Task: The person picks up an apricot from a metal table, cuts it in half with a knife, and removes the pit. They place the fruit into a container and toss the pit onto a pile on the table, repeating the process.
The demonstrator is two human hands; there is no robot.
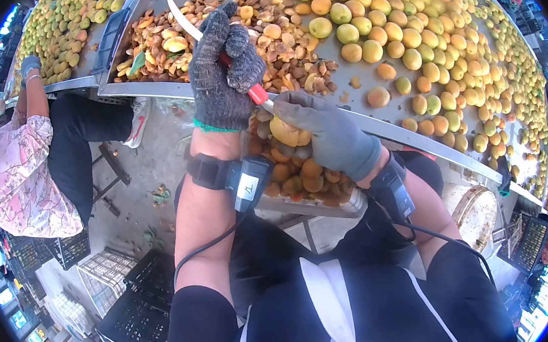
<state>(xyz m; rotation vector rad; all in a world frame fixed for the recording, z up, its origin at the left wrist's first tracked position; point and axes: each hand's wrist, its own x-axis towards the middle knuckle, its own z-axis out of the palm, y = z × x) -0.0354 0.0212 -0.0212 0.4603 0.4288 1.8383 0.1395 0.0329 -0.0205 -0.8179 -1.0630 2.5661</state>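
My left hand, in a dark grey knitted glove with a green cuff, is closed round a slim knife. The knife has a red handle section, a long curved white end rising past my fingers, and a short metal tip pointing down to the right. In my right hand, in a smoother grey glove, is a yellow apricot, pinched between thumb and fingers. The metal tip meets the apricot's upper side, right by my right fingertips. Directly below, a pale crate holds orange apricots.
A metal table carries many whole apricots and a heap of split halves and pits. At left sits another person in a pink patterned top. Black crates stand lower left; a round pale tub is at right.
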